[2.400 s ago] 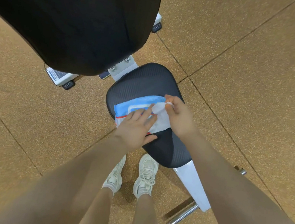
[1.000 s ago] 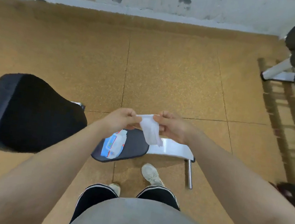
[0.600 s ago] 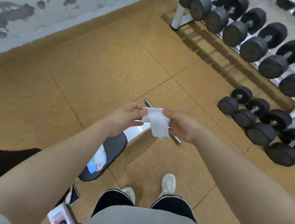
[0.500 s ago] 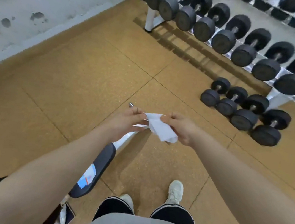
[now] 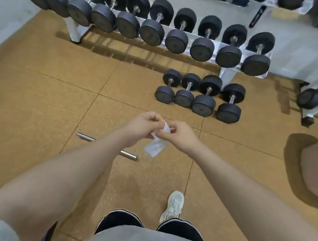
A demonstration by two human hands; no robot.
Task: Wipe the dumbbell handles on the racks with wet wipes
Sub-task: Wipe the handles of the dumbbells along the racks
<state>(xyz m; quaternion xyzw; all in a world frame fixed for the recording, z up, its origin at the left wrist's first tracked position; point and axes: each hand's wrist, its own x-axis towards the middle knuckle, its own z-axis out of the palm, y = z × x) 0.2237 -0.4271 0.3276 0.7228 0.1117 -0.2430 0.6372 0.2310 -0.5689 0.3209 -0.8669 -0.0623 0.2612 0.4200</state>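
At frame centre, the left hand [image 5: 141,125] and right hand [image 5: 180,135] both pinch the top of a white wet wipe [image 5: 155,147], which hangs lengthwise toward the floor. Black round-headed dumbbells [image 5: 205,41] line the white rack [image 5: 226,76] across the upper frame, handles pointing away.

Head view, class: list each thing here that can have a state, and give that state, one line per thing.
Wet wipe: out of its pack, partly folded, hanging between both hands.
Left hand: pinches the wipe's top edge.
Right hand: pinches the wipe.
Racked dumbbells: resting in a row on the white rack, untouched.
Four floor dumbbells: lying side by side on the floor.
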